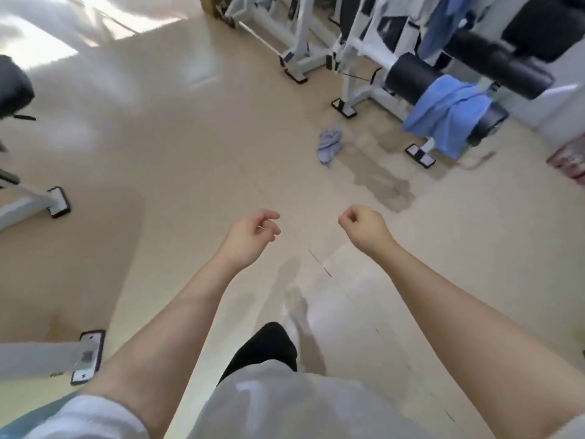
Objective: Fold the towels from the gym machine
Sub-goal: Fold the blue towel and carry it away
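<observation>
Beige floor (pixel 177 160) fills most of the view, glossy, with sun glare at the far left corner and dull grey smears across the middle. White-framed gym machine (pixel 354 58) stands along the far right side, black-and-white feet flat on the floor, black roller pads (pixel 411 79) sticking out toward the room. More blue cloth (pixel 443 23) hangs higher up on the frame, blurred. A second machine frame (pixel 34 359) sits at the near left edge, another foot further along the left edge. Person stands at the near edge, pale top, dark trouser leg (pixel 266 346) stepping forward, both forearms bare and stretched out over the floor. Blue towel (pixel 449 115) is draped over the lowest roller pad, hanging down toward the machine's foot, unfolded. Small grey-blue towel (pixel 330 145) lies crumpled on the floor just beside the machine's feet, well apart from both hands. Left hand (pixel 250 237) hovers mid-floor, fingers loosely curled, empty. Right hand (pixel 364 226) hovers beside it, fingers curled in tighter into a loose fist, also empty. Hands are apart, touching nothing.
</observation>
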`<action>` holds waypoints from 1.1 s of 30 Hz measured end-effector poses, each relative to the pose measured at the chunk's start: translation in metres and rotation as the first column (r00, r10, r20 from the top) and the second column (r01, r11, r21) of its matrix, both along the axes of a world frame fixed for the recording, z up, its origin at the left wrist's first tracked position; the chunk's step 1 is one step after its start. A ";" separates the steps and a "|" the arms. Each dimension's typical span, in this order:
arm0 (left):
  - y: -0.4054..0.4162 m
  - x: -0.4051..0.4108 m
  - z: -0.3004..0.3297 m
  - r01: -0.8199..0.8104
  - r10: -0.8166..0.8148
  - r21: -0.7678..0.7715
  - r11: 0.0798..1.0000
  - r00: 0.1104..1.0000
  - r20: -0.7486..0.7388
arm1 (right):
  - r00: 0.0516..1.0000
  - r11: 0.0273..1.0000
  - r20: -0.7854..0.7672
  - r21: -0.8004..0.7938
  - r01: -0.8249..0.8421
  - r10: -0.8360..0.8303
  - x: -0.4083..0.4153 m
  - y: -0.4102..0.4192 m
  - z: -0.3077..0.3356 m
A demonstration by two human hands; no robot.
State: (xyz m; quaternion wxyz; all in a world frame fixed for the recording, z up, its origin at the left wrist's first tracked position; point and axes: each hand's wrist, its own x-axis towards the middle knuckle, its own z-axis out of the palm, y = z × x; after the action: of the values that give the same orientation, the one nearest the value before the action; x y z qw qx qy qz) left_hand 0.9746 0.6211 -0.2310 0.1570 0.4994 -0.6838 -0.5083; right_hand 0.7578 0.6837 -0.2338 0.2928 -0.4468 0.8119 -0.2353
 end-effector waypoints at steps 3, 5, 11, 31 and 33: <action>-0.036 -0.071 0.010 0.138 -0.139 -0.084 0.987 0.990 -0.004 | 0.989 0.989 0.033 -0.029 0.148 -0.147 -0.056 -0.008 0.008; -0.065 -0.121 0.015 0.222 -0.223 -0.144 0.964 0.975 0.014 | 0.976 0.975 0.027 -0.051 0.217 -0.215 -0.096 -0.023 0.014; -0.162 -0.266 0.027 0.402 -0.407 -0.263 0.877 0.913 0.038 | 0.919 0.910 0.057 -0.124 0.395 -0.390 -0.207 -0.085 0.019; -0.365 -0.680 0.066 0.554 -0.585 -0.295 0.779 0.811 -0.021 | 0.813 0.784 0.097 -0.220 0.581 -0.575 -0.584 -0.256 0.071; -0.377 -0.710 0.074 0.519 -0.552 -0.291 0.804 0.833 -0.041 | 0.854 0.825 0.057 -0.233 0.515 -0.517 -0.620 -0.278 0.084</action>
State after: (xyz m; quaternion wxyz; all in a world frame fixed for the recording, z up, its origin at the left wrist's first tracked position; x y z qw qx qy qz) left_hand 0.2648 0.2436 -0.1571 0.1151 0.2274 -0.8481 -0.4646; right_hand 0.1374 0.4060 -0.1496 0.1587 -0.2441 0.8690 -0.4001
